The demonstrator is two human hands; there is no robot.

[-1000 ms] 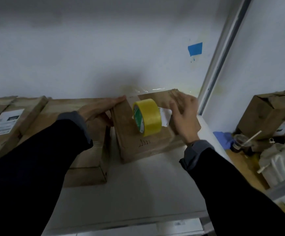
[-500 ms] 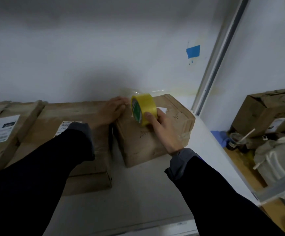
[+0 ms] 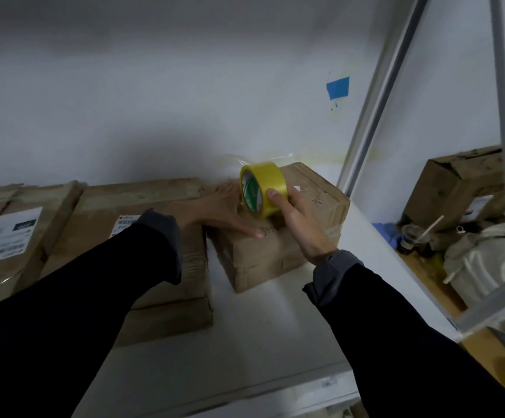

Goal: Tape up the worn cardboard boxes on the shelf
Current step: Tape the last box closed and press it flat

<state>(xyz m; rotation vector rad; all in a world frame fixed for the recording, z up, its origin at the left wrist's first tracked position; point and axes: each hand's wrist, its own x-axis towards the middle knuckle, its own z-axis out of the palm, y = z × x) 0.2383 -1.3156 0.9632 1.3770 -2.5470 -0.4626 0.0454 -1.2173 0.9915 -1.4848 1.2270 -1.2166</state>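
Yellow tape roll [image 3: 261, 188], one, gripped by right hand [image 3: 298, 220] mid-frame; left hand [image 3: 224, 206] spread flat on one small box [image 3: 278, 251]; three larger boxes [image 3: 142, 236] lie left.

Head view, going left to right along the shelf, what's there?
Labelled flat box → second flat box → left hand → yellow tape roll → right hand → shelf post.

Tape roll [image 3: 261, 188] atop box [image 3: 278, 245], rightmost on shelf [image 3: 245, 351]

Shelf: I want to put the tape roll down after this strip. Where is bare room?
Bare white shelf lies in front of the small box, toward the front edge. Leftward is crowded: flat boxes sit side by side.
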